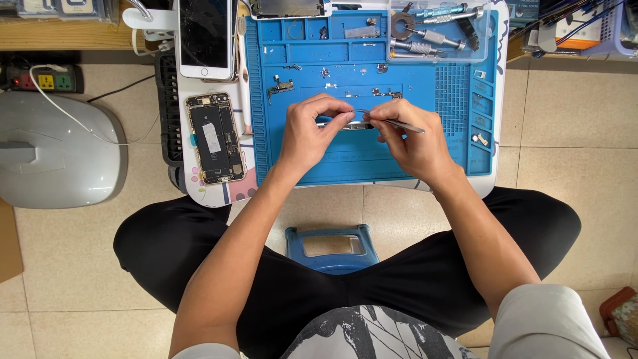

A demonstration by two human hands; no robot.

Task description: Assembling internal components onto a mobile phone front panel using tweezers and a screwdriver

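Opened phone (216,137) lies left of the mat (359,159); tool tray (438,33) probably on its far-right corner.

A phone repair workshop: a blue repair mat (412,143) covers the small tabletop, an opened phone (215,137) lies at its left edge, screwdrivers in a clear tray (435,33) at the far right corner.

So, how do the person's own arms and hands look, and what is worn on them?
Both arms are bare from the short sleeves down. The left hand and right hand wear no gloves, and no watch, ring or bracelet shows. The sleeves are light grey: left sleeve, right sleeve. The shirt front has a grey and black pattern.
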